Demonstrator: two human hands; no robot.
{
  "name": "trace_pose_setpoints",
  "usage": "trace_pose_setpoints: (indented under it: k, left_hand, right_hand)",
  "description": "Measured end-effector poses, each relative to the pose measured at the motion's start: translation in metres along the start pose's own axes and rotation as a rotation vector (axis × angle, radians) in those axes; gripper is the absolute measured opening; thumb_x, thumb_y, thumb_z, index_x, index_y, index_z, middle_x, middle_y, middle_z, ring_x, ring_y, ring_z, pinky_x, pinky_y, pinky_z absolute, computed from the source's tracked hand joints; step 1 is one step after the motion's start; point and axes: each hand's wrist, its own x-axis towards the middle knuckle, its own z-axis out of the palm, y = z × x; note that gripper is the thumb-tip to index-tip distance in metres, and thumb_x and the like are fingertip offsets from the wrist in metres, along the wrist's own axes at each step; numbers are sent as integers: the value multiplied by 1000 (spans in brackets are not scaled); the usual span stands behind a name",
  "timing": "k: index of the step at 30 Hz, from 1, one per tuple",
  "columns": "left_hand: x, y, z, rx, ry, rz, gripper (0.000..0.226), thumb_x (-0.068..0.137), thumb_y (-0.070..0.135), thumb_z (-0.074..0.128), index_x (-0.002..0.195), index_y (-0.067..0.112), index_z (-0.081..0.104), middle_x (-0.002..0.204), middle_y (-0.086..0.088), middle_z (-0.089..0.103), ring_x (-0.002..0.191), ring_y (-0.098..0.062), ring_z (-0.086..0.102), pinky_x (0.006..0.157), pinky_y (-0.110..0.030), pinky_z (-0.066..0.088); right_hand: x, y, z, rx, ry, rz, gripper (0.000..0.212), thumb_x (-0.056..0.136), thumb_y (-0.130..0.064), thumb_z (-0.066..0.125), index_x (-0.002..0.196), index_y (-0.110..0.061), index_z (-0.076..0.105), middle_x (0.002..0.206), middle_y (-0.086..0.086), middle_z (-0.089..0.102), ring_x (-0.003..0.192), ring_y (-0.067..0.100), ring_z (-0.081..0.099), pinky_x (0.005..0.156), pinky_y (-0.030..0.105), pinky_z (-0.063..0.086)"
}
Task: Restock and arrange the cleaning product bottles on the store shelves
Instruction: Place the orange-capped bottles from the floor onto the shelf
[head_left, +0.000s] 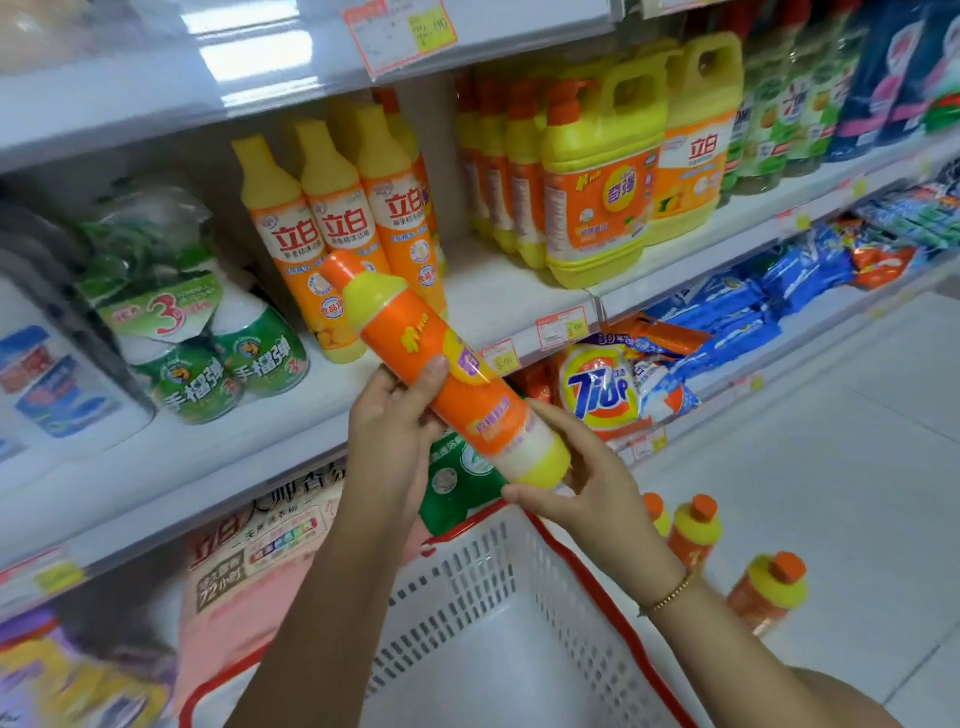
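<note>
I hold an orange and yellow detergent bottle (441, 364) tilted in front of the middle shelf (509, 306), its orange cap pointing up and left. My left hand (395, 431) grips its middle from below, thumb on the label. My right hand (576, 478) pinches its yellow base. Three similar yellow-topped bottles (332, 208) stand in a row on the shelf just behind the cap. Further right on that shelf stand orange pump bottles (511, 171) and large yellow handled jugs (602, 176).
A white basket with a red rim (519, 587) sits below my arms. Three orange bottles (769, 592) stand on the floor at right. Green bottles (208, 353) stand at shelf left. Detergent bags (613, 389) fill the lower shelf. A bare gap of shelf lies between the bottle rows.
</note>
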Motion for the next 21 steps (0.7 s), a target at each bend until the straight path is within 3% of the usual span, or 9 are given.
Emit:
trace_pose_setpoints:
  k: [3,6,11,15,17,19,21]
  left_hand:
    - [0,6,3,-119,40,-5,54,75,28,66,125,10,56,112,-3,71,101,-16,69,89,-37,54]
    - [-2,7,8,-164,55,-16,59,75,28,66,129,10,54,116,-5,70,106,-17,67,96,-39,51]
    - [2,3,9,-207,-51,14,51,79,24,64,128,13,54,119,-4,68,112,-17,64,100,-39,48]
    - [1,-4,10,-185,-154,-3,41,81,17,64,121,12,56,112,-3,69,107,-19,64,96,-39,51]
    - [-2,-6,11,-143,-142,2,39,82,12,68,120,12,57,109,-3,70,105,-19,66,96,-39,51]
    - [-6,-5,15,-98,-59,32,45,77,14,68,120,11,58,110,-4,71,107,-19,66,94,-38,53]
    - [-9,-4,18,-86,19,64,52,73,17,68,123,10,59,115,-6,70,109,-19,66,94,-38,53]
  right_hand:
    - [-2,-8,6,-106,132,-146,70,72,-15,81,124,-48,47,124,-26,52,118,1,52,88,18,51]
    - [-4,-11,7,-68,194,-161,63,72,-15,80,122,-41,50,120,-20,55,114,1,55,82,14,51]
    - [2,-15,-6,358,52,0,50,74,-19,80,119,-18,58,106,-9,66,97,9,66,73,23,54]
    - [7,-10,-12,990,-118,386,74,49,-36,92,112,-9,63,98,17,68,72,25,66,52,24,52]
    - [7,-10,-12,1091,-111,501,69,53,-43,90,108,-8,68,96,21,67,66,28,65,47,25,51]
    - [7,-12,-13,805,-19,396,58,69,-51,75,111,-14,65,104,13,68,76,26,68,56,26,56]
    - [5,-13,-13,216,83,84,49,76,-46,70,121,-29,56,117,-12,60,101,14,64,74,26,57]
